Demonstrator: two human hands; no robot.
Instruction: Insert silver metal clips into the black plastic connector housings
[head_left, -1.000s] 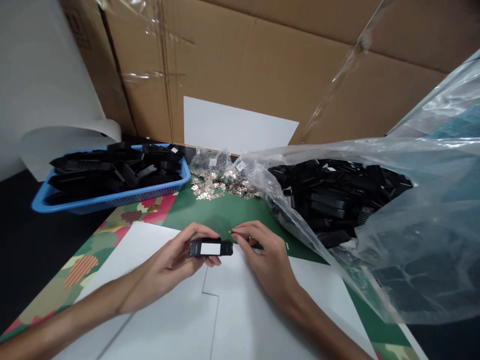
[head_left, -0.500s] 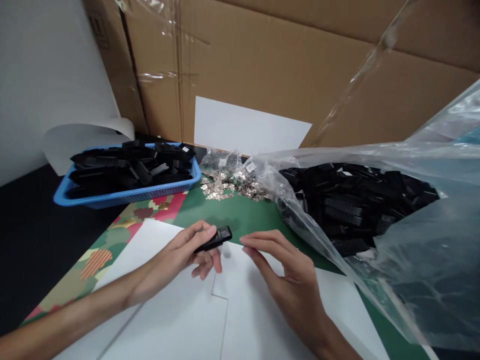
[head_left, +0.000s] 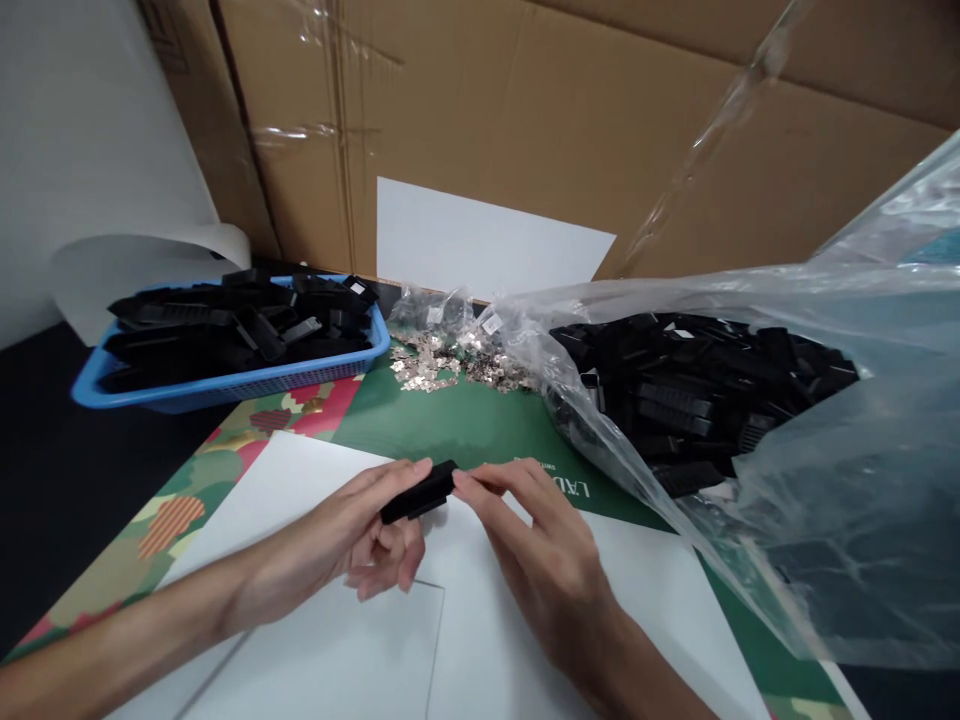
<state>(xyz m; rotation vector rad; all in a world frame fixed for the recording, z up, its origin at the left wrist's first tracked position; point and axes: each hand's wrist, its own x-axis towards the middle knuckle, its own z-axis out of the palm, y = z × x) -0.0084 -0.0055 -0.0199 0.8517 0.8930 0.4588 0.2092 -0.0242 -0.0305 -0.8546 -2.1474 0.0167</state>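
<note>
A small oblong black plastic part (head_left: 420, 492) is gripped between the thumb and fingers of my left hand (head_left: 379, 520), tilted up to the right above white paper (head_left: 352, 640). Pinched together, the thumb and forefinger of my right hand (head_left: 532, 540) touch the part's right end. Whatever lies between those fingertips is hidden. Beyond the hands, a heap of small shiny metal pieces (head_left: 427, 365) lies on the green surface (head_left: 442, 425), partly beside clear plastic bags.
A blue basket (head_left: 232, 388) full of similar black parts stands at the left. On the right, a large clear plastic bag (head_left: 810, 550) lies open with many black parts (head_left: 675, 400) inside. A cardboard wall (head_left: 480, 120) closes off the back.
My right hand has moved left, and its fingertips now meet the end of the black part. My left hand has turned the part, so another face shows. The view has shifted slightly.
</note>
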